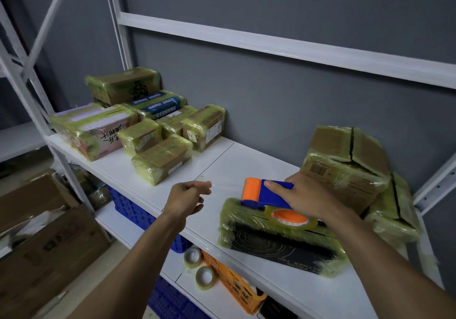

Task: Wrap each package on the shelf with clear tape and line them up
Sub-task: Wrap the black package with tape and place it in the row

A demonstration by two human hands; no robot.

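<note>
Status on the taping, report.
Right hand grips tape dispenser on the black package. Left hand pinches the pulled tape strip. Wrapped boxes stacked close behind right hand.

Packages [161, 161]: about eight in the upper left, three at right. One dispenser [266, 195] and one tape strip [227, 186] at centre. Two loose rolls [204, 276] at bottom centre. Two blue crates [138, 210], one orange crate [232, 284]. Two hands: left hand [187, 196], right hand [303, 195].
</note>
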